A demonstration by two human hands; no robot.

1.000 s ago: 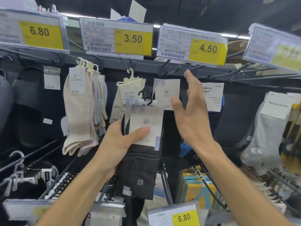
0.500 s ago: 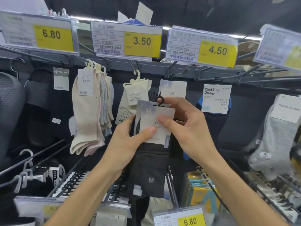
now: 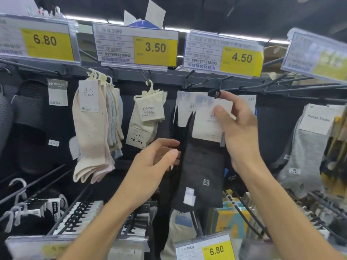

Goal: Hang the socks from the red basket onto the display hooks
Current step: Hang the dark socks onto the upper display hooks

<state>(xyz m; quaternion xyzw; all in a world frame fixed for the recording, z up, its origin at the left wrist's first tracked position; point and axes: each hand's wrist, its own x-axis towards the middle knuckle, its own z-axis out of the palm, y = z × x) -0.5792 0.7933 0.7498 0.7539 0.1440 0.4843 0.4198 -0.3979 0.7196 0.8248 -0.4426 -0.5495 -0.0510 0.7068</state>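
A pair of dark grey socks (image 3: 201, 175) with a white card label hangs in front of the rack. My right hand (image 3: 238, 128) pinches the card at its top, thumb on the front, and holds the black plastic hanger (image 3: 214, 93) up near a dark display hook (image 3: 197, 84) under the 4.50 price tag. My left hand (image 3: 155, 162) is beside the socks at their left edge, fingers relaxed and holding nothing. Another white-carded dark pair (image 3: 185, 109) hangs just behind. The red basket is not in view.
Cream socks (image 3: 92, 132) hang at left under the 6.80 tag, a cream Kunao pair (image 3: 146, 119) under 3.50. Grey socks (image 3: 308, 156) hang at right. Empty hook rods (image 3: 300, 89) jut out at upper right. Lower hooks hold more packs; a 6.80 tag (image 3: 206, 248) sits below.
My left hand has let go of the socks and dropped to their left side. My right hand has taken the card and lifted the pair up and right toward the hook.
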